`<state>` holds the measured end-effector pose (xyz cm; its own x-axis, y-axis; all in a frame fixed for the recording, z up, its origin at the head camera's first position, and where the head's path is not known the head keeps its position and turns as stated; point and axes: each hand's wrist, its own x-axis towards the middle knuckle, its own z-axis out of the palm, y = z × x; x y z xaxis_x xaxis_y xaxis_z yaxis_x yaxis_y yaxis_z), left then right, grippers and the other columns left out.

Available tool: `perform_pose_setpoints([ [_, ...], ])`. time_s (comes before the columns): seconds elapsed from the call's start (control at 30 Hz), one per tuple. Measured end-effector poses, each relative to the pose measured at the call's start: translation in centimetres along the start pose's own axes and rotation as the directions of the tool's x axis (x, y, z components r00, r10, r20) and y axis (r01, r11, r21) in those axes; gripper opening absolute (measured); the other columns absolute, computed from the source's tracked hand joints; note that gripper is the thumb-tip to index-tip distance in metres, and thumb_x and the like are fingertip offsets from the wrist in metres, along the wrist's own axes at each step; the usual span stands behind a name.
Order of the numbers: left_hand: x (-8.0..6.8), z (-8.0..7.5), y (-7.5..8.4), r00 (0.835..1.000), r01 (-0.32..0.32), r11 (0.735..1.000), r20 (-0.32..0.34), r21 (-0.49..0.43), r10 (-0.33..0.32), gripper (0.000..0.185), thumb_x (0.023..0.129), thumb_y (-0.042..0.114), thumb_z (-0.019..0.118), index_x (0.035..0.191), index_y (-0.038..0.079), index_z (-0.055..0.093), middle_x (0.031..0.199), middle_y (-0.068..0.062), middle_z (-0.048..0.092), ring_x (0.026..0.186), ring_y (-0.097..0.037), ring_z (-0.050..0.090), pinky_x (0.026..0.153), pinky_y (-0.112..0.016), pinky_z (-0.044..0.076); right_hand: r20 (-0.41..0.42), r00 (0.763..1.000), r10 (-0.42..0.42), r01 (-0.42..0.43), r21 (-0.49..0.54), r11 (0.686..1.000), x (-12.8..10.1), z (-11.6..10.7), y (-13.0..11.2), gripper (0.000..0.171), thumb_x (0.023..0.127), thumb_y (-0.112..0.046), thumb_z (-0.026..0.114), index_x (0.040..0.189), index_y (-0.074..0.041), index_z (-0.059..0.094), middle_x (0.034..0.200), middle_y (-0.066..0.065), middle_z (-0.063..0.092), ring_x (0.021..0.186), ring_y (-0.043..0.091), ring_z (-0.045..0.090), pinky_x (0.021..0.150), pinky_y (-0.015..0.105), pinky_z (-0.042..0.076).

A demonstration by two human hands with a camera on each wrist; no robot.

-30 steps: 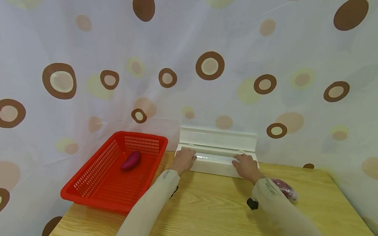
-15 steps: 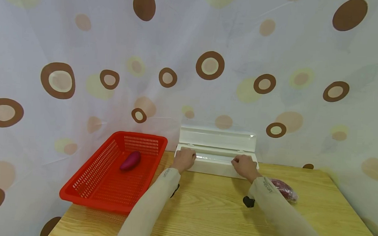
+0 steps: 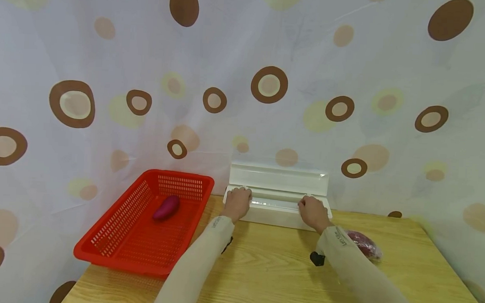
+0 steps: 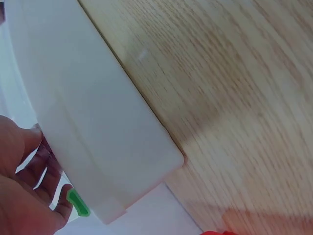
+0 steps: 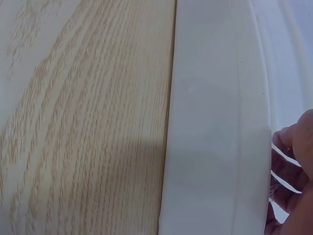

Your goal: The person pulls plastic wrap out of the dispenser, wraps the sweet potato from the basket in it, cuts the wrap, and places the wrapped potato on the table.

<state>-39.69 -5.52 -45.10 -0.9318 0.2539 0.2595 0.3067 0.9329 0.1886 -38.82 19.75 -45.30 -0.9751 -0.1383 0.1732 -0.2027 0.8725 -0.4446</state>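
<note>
A long white cling film dispenser (image 3: 275, 217) lies at the back of the table, its lid (image 3: 278, 179) raised. Clear cling film (image 3: 274, 203) shows in its slot between my hands. At the left end, my left hand (image 3: 238, 204) pinches the film with curled fingers. My right hand (image 3: 314, 214) does likewise near the right end. In the right wrist view, a glint of clear film shows at the fingers (image 5: 288, 171), just behind the dispenser's front wall (image 5: 215, 127). A small green piece (image 4: 78, 202) sits beside the left hand at the dispenser's end.
On the left stands a red plastic basket (image 3: 137, 268) holding one purple sweet potato (image 3: 167, 208). Partly behind the right sleeve lies a reddish-purple item (image 3: 363, 245) wrapped in clear film. A spotted curtain (image 3: 284, 131) hangs right behind the wooden table (image 3: 273, 267).
The fingers of both hands were spread over the dispenser's slot a second ago. They have since curled together on the film. Dispenser, basket and wrapped item have stayed in place.
</note>
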Motion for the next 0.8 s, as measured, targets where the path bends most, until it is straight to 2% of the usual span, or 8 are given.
perform_pose_setpoints([
  [0.17,0.3,0.1,-0.3,1.0,-0.029,0.999,-0.01,0.016,0.029,0.022,0.09,0.002,0.06,0.107,0.015,0.066,0.105,-0.002,0.062,0.098,-0.022,0.056,0.088,-0.039,0.042,-0.046,0.997,-0.056,0.057,0.006,0.998,0.0,0.2,0.2,0.024,0.1,-0.013,0.041,0.102,0.004,0.059,0.079,0.008,0.057,0.065,0.02,0.053,0.062,0.039,0.046],
  [0.3,0.6,0.5,-0.6,0.996,-0.05,0.994,-0.072,0.1,0.057,0.021,0.087,0.003,0.063,0.104,0.014,0.067,0.103,-0.004,0.065,0.097,-0.023,0.058,0.082,-0.037,0.046,-0.05,0.996,-0.074,0.075,0.007,0.997,0.1,0.2,0.2,0.024,0.101,-0.013,0.041,0.105,0.004,0.058,0.077,0.006,0.056,0.062,0.018,0.051,0.06,0.037,0.044],
  [0.4,0.7,0.7,-0.9,0.992,-0.042,0.983,-0.113,0.181,0.063,0.015,0.088,0.007,0.064,0.101,0.013,0.069,0.097,-0.006,0.065,0.092,-0.024,0.059,0.075,-0.036,0.048,-0.057,0.994,-0.093,0.093,-0.005,0.996,0.0,0.0,0.0,0.024,0.101,-0.013,0.042,0.104,0.003,0.058,0.076,0.006,0.056,0.062,0.017,0.051,0.06,0.037,0.044],
  [0.6,0.7,0.4,-1.2,0.997,0.025,0.955,-0.079,0.296,-0.002,0.015,0.091,0.012,0.06,0.099,0.015,0.071,0.098,-0.007,0.062,0.097,-0.025,0.056,0.08,-0.038,0.047,-0.086,0.988,-0.126,0.126,-0.002,0.992,-0.2,-0.7,-0.3,0.023,0.1,-0.012,0.045,0.102,0.005,0.06,0.076,0.006,0.058,0.062,0.017,0.052,0.061,0.037,0.045],
  [0.8,0.5,0.0,-1.1,0.996,0.084,0.943,-0.062,0.321,-0.068,0.014,0.091,0.012,0.06,0.094,0.014,0.073,0.093,-0.005,0.065,0.089,-0.023,0.056,0.076,-0.036,0.045,-0.101,0.989,-0.106,0.112,0.053,0.992,-0.2,-0.8,-0.1,0.023,0.1,-0.012,0.046,0.101,0.006,0.059,0.076,0.007,0.058,0.061,0.017,0.051,0.06,0.035,0.044],
])
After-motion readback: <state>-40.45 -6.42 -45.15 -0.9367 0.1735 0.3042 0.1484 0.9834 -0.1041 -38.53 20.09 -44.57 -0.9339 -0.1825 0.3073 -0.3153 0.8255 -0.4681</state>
